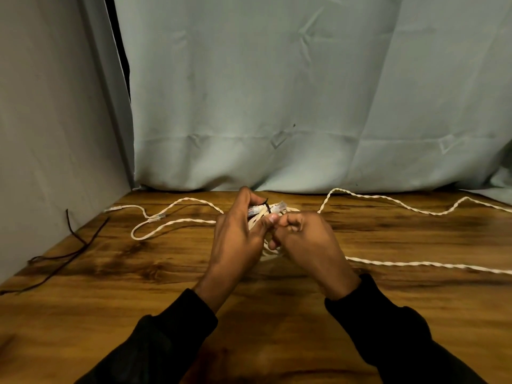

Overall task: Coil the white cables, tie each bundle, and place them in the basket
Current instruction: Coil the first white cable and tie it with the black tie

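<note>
A coiled bundle of white cable [270,252] sits between my two hands over the middle of the wooden table [138,286]. My left hand [238,239] grips the bundle's top, fingers curled round it beside clear plug ends [278,207]. A thin black tie [268,209] crosses the bundle there. My right hand [307,239] holds the bundle's right side with curled fingers. Loose white twisted cable [171,223] trails left, and another length of loose cable [415,209] runs right. No basket is in view.
Several thin black ties [63,256] lie near the table's left edge by a grey wall panel [55,134]. A pale green curtain [304,92] hangs behind the table. A further white cable length [429,264] runs off the right edge.
</note>
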